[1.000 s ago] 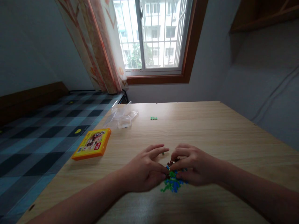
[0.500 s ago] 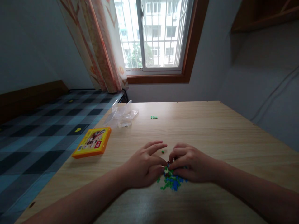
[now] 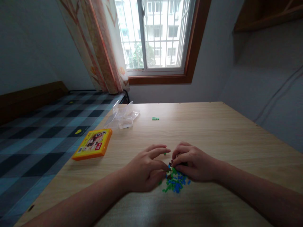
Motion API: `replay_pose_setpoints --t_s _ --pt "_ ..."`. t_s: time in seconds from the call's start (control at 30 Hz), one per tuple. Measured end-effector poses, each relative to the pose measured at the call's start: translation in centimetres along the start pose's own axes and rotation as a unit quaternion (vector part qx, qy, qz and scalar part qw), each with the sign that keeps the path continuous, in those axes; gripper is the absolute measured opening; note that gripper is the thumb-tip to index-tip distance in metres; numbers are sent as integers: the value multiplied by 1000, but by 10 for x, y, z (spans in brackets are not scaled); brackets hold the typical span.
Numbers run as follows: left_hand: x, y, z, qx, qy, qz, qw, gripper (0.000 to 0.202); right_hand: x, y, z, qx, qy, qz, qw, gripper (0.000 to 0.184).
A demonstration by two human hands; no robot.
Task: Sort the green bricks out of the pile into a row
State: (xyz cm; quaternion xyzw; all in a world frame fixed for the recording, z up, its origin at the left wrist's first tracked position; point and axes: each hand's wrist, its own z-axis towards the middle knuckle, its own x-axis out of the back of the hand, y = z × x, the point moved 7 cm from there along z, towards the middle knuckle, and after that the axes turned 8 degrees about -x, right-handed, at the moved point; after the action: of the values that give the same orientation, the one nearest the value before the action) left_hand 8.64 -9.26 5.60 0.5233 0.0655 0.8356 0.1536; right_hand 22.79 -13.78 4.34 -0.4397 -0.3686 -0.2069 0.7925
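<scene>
Tabletop [image 3: 213, 135]: two hands [image 3: 148, 168], one brick pile [image 3: 176, 182] (four bricks [image 3: 155, 119] aligned).

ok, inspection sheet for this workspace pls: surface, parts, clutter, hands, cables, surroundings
Surface: light wood-grain table, dark spot near its left edge.
Parts: loose pile of small toy building bricks, mainly green and blue, some brown and whitish; row of four green bricks farther back; single green brick by the left fingertips.
Clutter: orange-yellow box at left; clear plastic containers behind it.
Hands: left hand and right hand both at the pile; any grasped brick too small to confirm.
Cables: thin cable along the right wall, off the table.
Surroundings: barred window, patterned curtain, checked bed, wooden shelf.
</scene>
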Motion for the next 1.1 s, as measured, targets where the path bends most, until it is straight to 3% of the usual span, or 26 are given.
replay_pose_setpoints --t_s 0.3,0.57,0.77,0.93,1.1 --pt "6 -2 1 1 39 2 999 19 -4 -2 0 -12 -11 -55 998 11" --pt "11 -8 -1 32 78 -2 996 32 -3 3 4 -51 -8 57 997 3" --pt "9 -12 -2 53 76 -16 996 33 18 39 2 -119 67 169 976 19" --pt "2 -26 -6 113 40 -6 993 29 18 71 -1 -182 53 88 978 20" --pt "-5 -35 -10 148 -8 12 989 35 9 88 0 -251 47 20 967 19"
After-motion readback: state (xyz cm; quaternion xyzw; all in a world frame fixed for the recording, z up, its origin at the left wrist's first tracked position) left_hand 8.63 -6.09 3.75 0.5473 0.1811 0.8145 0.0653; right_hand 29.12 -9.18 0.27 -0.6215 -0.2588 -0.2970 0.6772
